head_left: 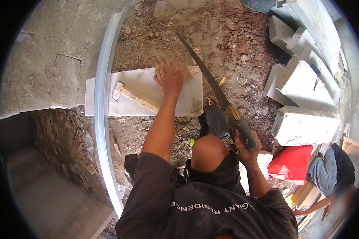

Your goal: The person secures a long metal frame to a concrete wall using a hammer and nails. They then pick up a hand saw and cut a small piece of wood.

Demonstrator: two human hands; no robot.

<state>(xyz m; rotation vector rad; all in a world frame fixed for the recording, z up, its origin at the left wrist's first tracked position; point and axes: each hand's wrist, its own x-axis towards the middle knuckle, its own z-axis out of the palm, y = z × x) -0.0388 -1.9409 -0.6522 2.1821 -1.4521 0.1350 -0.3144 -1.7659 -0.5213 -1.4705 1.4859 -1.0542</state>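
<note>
My right hand (248, 149) is wrapped round the dark handle of a handsaw (211, 79), whose long blade points up and away to the left. On a pale grey block (143, 79) lying on the ground, my left hand (170, 79) rests near the far edge, fingers stretched out. A brownish blur beside its fingers cannot be made out. Across the same block lies a hammer (139, 99), its metal head to the left and its wooden handle running below my left hand. A small piece of wood (194, 71) shows at the block's right end.
A long pale metal profile (101, 119) crosses the left side, over the block's end. At right are stacked white blocks (305, 125) and a red bag (292, 162). Another person (327, 171) is at the lower right. Rubble covers the ground (235, 51); a grey wall (56, 51) stands left.
</note>
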